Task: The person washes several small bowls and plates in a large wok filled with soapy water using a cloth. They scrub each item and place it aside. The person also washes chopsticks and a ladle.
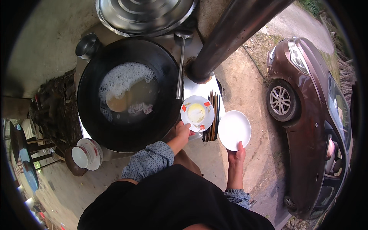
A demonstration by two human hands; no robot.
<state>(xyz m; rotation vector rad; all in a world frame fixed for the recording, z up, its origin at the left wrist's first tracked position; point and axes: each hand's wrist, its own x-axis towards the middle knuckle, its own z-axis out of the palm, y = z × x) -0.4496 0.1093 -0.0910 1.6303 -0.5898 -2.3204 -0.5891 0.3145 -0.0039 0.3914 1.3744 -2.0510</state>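
My left hand (183, 133) grips the lower rim of a flower-patterned plate (196, 113), which has a yellowish patch in its middle. In my right hand (237, 156) is a plain white plate (234, 130), held by its near edge with the thumb on top. Between the two plates lies a bundle of chopsticks (213, 115) on the stove's edge. To the left a large black wok (132, 138) holds cloudy, foamy water (126, 76). A crumpled cloth (140, 108) and a round tan thing (117, 103) sit partly in the water.
A long-handled ladle (181, 64) lies along the wok's right rim. Behind it rises a thick metal stovepipe (227, 37). A large metal lid (145, 14), a metal pot (87, 46) and stacked bowls (87, 154) surround the wok. A brown car (307, 135) is parked at right.
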